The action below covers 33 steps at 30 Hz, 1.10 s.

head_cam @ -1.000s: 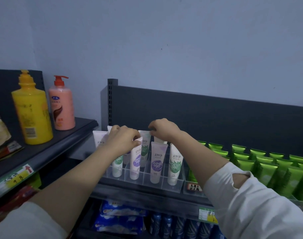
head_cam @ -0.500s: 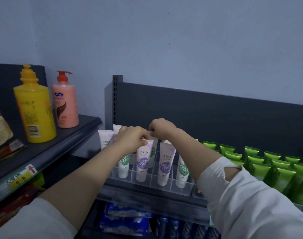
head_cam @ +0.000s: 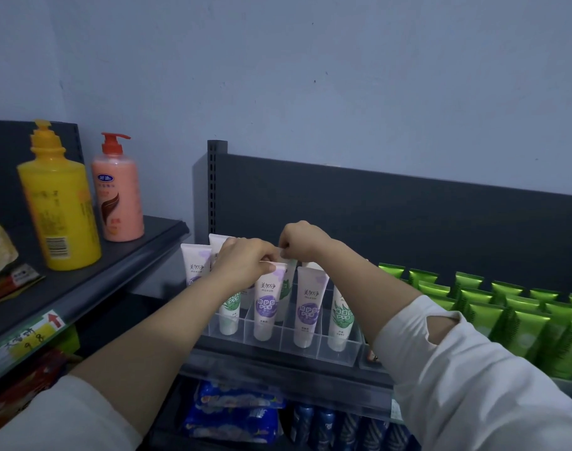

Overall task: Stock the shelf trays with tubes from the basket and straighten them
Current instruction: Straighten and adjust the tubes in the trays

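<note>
A clear plastic shelf tray (head_cam: 340,351) holds several white tubes standing cap-down, some with purple labels (head_cam: 266,307), some with green (head_cam: 342,315). My left hand (head_cam: 245,262) pinches the top edge of the purple-label tube in the front row. My right hand (head_cam: 302,240) pinches the crimped top of a green-label tube (head_cam: 287,284) just behind it. Both hands nearly touch above the tray's middle. The basket is not in view.
Rows of green tubes (head_cam: 492,307) fill trays to the right. A yellow pump bottle (head_cam: 58,203) and a pink pump bottle (head_cam: 118,190) stand on the left shelf (head_cam: 83,288). Blue packs (head_cam: 235,415) lie on the shelf below. A dark back panel (head_cam: 392,222) rises behind.
My view has shifted slightly, so the shelf sits a little further right in frame. My hands keep their grip on the tube tops and have drawn a little closer together.
</note>
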{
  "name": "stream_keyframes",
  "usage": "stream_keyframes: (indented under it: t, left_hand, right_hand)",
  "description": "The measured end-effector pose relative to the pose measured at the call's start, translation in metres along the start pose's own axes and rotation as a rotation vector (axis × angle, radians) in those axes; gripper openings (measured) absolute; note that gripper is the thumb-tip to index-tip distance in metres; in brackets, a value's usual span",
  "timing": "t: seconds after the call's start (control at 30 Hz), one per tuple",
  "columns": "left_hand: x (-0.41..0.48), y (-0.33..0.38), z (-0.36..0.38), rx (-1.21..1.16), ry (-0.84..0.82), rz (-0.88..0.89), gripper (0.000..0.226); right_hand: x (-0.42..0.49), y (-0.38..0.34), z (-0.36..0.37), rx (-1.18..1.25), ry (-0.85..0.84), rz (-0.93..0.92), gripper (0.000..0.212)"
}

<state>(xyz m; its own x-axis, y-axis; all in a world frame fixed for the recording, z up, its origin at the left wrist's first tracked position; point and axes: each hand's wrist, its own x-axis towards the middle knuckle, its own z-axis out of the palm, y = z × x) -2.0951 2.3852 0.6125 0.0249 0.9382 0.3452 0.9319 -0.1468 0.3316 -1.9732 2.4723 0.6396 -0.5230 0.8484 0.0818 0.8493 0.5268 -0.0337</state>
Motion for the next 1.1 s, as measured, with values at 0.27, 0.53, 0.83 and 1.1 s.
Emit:
stream_keyframes:
  t: [0.27,0.53,0.83,1.1]
  left_hand:
    - [0.001,-0.003,0.005,-0.017,-0.01,-0.021,0.016]
    - [-0.004,-0.014,-0.008,-0.054,0.096,0.048,0.025]
    - [-0.016,-0.053,-0.022,-0.008,0.127,-0.008,0.021]
    - [-0.013,-0.059,-0.016,0.223,0.068,0.018,0.028]
  right_hand:
    - [-0.001,-0.001,0.001,0.014,-0.042,0.017,0.02]
    - [-0.001,0.0,-0.004,0.054,-0.001,-0.025,0.026]
    - [0.006,-0.031,-0.004,0.053,0.057,-0.147,0.031]
    - [0.027,-0.05,0.011,-0.016,0.031,-0.034,0.034]
